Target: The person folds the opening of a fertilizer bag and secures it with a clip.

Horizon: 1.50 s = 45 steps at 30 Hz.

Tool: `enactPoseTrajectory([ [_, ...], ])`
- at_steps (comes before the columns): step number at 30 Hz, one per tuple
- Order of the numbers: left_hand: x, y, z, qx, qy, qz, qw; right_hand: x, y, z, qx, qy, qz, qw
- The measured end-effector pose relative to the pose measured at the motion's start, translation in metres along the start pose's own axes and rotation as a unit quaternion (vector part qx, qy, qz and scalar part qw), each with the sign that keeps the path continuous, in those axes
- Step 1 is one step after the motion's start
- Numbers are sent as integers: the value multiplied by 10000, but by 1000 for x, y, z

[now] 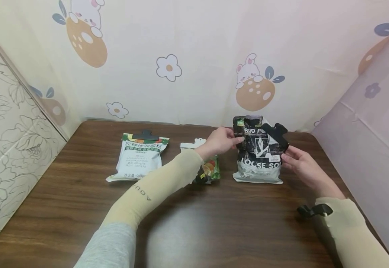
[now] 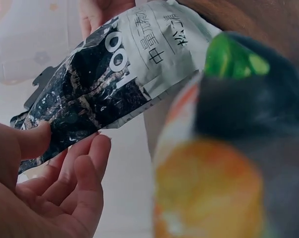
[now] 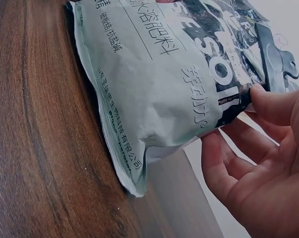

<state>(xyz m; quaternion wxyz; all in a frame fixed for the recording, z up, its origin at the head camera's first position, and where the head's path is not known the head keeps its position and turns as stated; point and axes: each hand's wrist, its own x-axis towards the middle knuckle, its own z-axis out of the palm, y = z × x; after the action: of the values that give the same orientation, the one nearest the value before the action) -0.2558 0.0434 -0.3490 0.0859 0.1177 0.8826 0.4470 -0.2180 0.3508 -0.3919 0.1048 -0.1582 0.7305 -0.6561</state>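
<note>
A black-and-white bag [image 1: 258,174] lettered "LOOSE SOIL" stands upright at the back right of the table. A black clip [image 1: 276,134] sits aslant on its top right corner; the right wrist view shows this clip [image 3: 275,57] too. My left hand [image 1: 218,142] pinches the bag's upper left edge, thumb in front and fingers behind, as the left wrist view of the hand [image 2: 65,193] shows. On the opposite edge, below the clip, my right hand [image 1: 303,167] holds the bag between thumb and fingers. The bag's lower edge appears to rest on the tabletop.
Left of the bag, partly behind my left forearm, stands a fruit-printed packet [image 1: 213,167] with a white clip [image 1: 199,142]. Farther left is a white bag [image 1: 137,158] with a black clip [image 1: 145,135] on top. Patterned cloth [image 1: 208,89] hangs behind the wooden table [image 1: 248,223].
</note>
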Motion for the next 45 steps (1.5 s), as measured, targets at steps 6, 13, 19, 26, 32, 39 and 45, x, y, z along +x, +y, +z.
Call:
enactPoseTrajectory([
  [6, 0, -2, 9, -514, -47, -336, 9981, -2, -2, -2, -581, 170, 382, 9974],
  [13, -2, -5, 21, -1444, -27, -620, 9876, -4, -3, -5, -1310, 128, 943, 9868],
  [19, -4, -6, 28, -1436, -23, -819, 9862, -3, 0, -7, -1585, 19, 1255, 9794],
  [26, -3, -8, 34, -1234, -266, -1180, 9850, -4, 4, -8, -1798, -151, 1665, 9694],
  [32, -3, -7, 37, -1365, -431, -1398, 9798, -1, 4, -5, -2143, -50, 1794, 9601],
  [39, -2, -6, 40, -1471, -421, -1443, 9776, 1, 5, -4, -2393, 267, 1953, 9507],
  [45, -5, -6, 42, -343, -215, -1034, 9938, 1, 7, -5, -2706, 407, 1954, 9418],
])
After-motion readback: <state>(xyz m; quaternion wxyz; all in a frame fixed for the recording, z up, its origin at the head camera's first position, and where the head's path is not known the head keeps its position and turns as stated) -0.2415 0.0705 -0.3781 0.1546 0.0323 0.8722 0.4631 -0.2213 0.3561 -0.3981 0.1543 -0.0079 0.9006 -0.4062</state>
